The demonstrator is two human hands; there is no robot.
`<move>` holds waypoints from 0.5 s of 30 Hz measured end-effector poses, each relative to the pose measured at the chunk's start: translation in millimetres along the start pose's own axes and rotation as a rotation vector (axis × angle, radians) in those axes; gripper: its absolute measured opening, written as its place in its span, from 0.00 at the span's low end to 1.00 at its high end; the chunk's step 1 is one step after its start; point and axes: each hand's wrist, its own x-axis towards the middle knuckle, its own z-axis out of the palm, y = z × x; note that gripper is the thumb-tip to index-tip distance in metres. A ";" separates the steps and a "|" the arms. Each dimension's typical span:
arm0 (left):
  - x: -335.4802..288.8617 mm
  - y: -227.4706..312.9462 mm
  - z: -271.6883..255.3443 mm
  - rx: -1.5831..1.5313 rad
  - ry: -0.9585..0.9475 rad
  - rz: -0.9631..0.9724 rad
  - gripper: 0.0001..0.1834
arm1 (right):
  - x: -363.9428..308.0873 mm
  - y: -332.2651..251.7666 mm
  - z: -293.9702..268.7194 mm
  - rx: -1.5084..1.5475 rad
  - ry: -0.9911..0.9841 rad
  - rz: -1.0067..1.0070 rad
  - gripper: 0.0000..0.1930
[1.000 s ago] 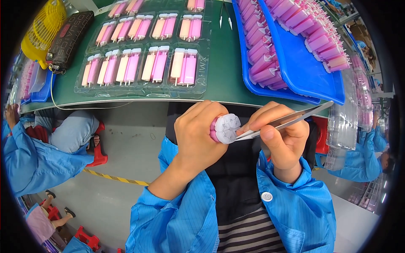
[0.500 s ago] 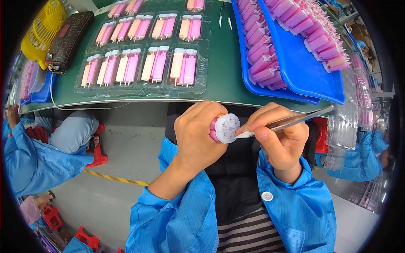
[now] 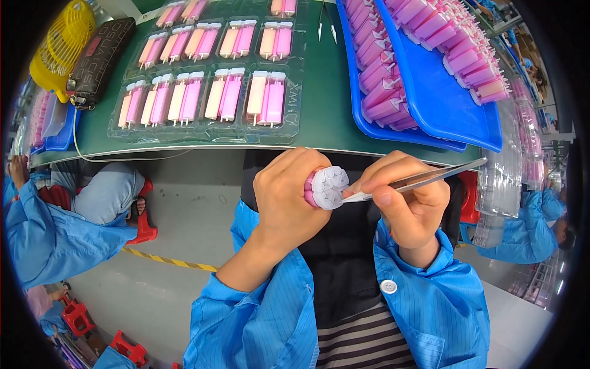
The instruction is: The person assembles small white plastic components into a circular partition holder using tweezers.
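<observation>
My left hand (image 3: pixel 284 200) is wrapped around a pink piece with a white, scalloped end (image 3: pixel 330 186), which points to the right. Most of the pink body is hidden inside the fist. Pinched in my right hand (image 3: pixel 410 200) is a pair of metal tweezers (image 3: pixel 444 173), slanting down to the left. Their pale tips meet the lower right edge of the white end; whether they grip any part of it is too small to tell. Both hands are held just off the near edge of the green table (image 3: pixel 326 117), above my lap.
A clear blister tray (image 3: pixel 203 130) of pink and cream tube pairs lies on the table. Overlapping blue trays (image 3: pixel 430 114) with many pink pieces stand to the right. Behind are another pair of tweezers (image 3: pixel 326 23), a dark pouch (image 3: pixel 104 58) and a yellow basket-like object (image 3: pixel 61 46).
Both hands stay nearly in place. The tweezers' back end has dipped slightly, with their tips still at the white end.
</observation>
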 end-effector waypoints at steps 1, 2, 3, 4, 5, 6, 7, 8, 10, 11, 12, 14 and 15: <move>0.0 -0.4 0.1 0.000 -0.004 0.004 0.11 | 0.3 0.1 -0.6 -0.017 -0.012 0.001 0.03; -0.5 -1.0 0.8 0.000 -0.004 0.004 0.11 | 1.8 -0.1 -0.9 -0.017 -0.012 0.001 0.03; -1.2 -1.7 1.8 -0.018 0.005 0.000 0.13 | 4.4 -0.5 -1.4 -0.050 -0.041 -0.047 0.03; -1.5 -2.1 2.4 -0.036 0.015 -0.004 0.15 | 6.1 -1.4 -1.7 -0.082 -0.069 -0.094 0.04; -1.4 -1.7 2.7 -0.038 0.013 -0.004 0.15 | 6.5 -3.2 -1.8 -0.084 -0.068 -0.093 0.04; -1.1 -1.1 2.8 -0.038 0.010 0.000 0.15 | 6.9 -5.2 -1.6 -0.106 -0.074 -0.096 0.04; -0.8 -0.5 2.9 -0.038 0.007 0.004 0.15 | 7.2 -6.8 -1.2 -0.129 -0.079 -0.100 0.05; -0.7 -0.5 3.4 -0.038 0.007 0.004 0.15 | 7.5 -7.0 -0.7 -0.130 -0.079 -0.099 0.05; -0.4 -0.8 4.1 -0.055 0.004 0.004 0.14 | 8.1 -7.1 0.8 -0.229 -0.113 -0.183 0.07; -0.6 -1.5 4.1 -0.055 0.003 0.005 0.14 | 8.8 -7.9 1.4 -0.229 -0.112 -0.183 0.07; -1.0 -2.8 4.2 -0.044 0.007 0.005 0.14 | 9.8 -8.5 1.8 -0.270 -0.133 -0.216 0.07; -0.8 -2.6 4.1 -0.034 0.011 0.007 0.14 | 9.6 -9.8 -0.1 -0.313 -0.168 -0.205 0.07; -0.4 -1.5 3.8 -0.077 0.002 -0.018 0.14 | 8.0 -7.8 -0.7 -0.315 -0.167 -0.206 0.07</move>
